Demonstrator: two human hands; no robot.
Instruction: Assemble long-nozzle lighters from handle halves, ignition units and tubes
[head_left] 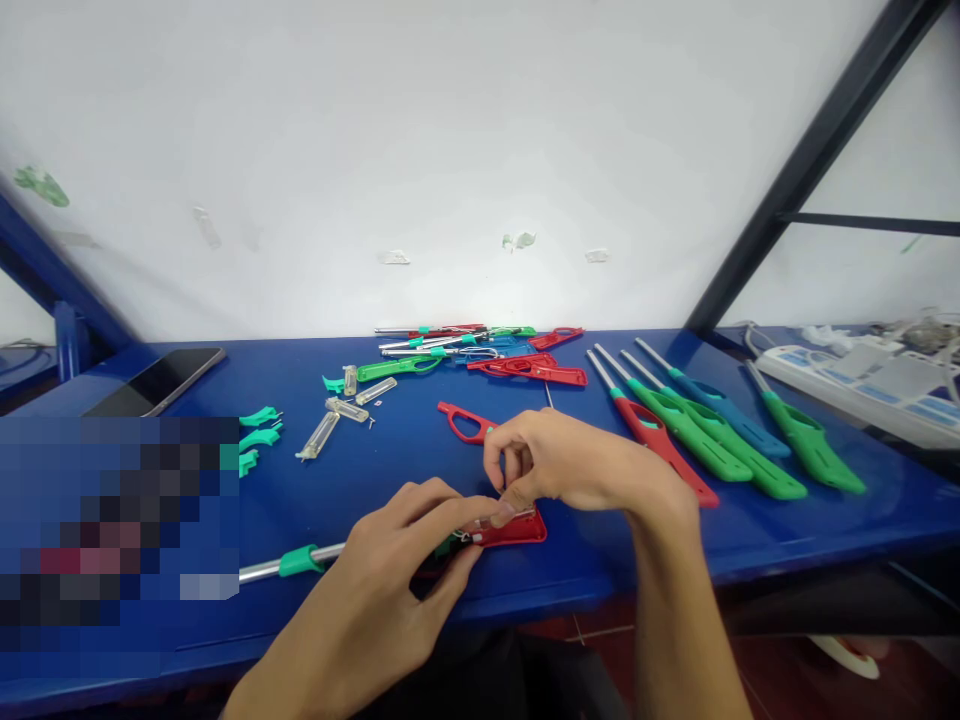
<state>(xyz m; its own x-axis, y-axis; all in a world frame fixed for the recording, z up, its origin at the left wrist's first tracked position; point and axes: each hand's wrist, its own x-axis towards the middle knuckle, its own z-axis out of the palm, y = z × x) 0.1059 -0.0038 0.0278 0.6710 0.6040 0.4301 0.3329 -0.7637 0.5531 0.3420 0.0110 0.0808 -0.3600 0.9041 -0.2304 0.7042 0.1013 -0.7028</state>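
My left hand point(394, 560) is closed around a red lighter casing half point(517, 532) near the table's front edge. From its left side sticks a metal tube point(259, 572) with a green collar point(298, 561). My right hand point(559, 460) is bent over the casing, its thumb and fingertips pinching a clear plastic fuel tank point(519, 516) at the open shell. Thin white wire shows by the left fingertips; the rest of the inside is hidden by my fingers. Just behind my right hand lies another red casing half point(463, 424) with a trigger loop.
Several clear tanks point(318, 436) and green triggers point(259, 438) lie to the left, near a phone point(161, 380). Red, green and blue casing parts point(525, 368) are heaped by the wall. Several whole lighters point(712, 440) lie at right, before a white power strip point(847, 390).
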